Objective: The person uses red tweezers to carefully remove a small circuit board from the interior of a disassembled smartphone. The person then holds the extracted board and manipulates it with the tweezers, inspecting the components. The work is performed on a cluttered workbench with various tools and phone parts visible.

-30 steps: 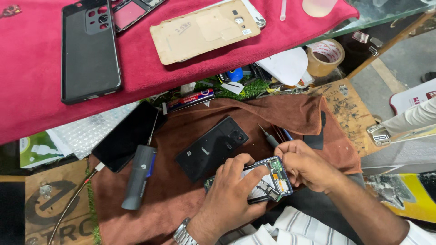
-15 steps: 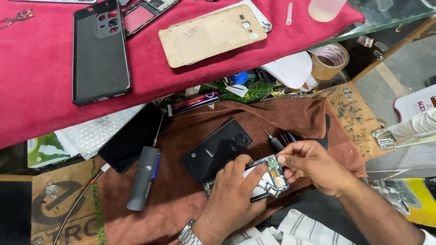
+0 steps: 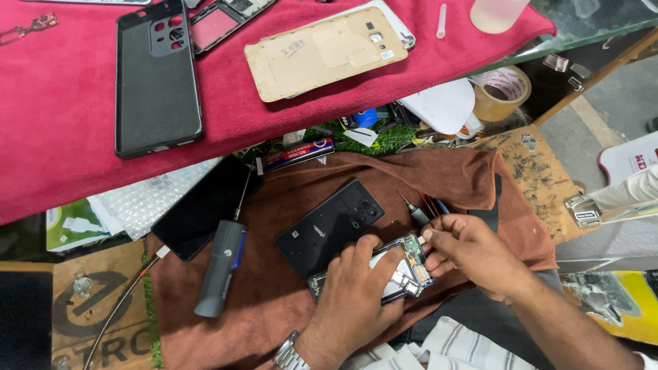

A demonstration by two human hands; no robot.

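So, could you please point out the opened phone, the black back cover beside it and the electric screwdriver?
opened phone [image 3: 411,264], head view, exposed circuit board.
black back cover [image 3: 329,226], head view, middle of panel.
electric screwdriver [image 3: 221,268], head view, grey handle.

A: Which packages are showing?
B: 1 green and white printed box [image 3: 72,226] is lying at the left edge, beside clear bubble wrap [image 3: 147,202].

A: Any screens?
B: 1 dark phone screen [image 3: 205,209] is resting face up, blank, overlapping the brown cloth [image 3: 274,301].
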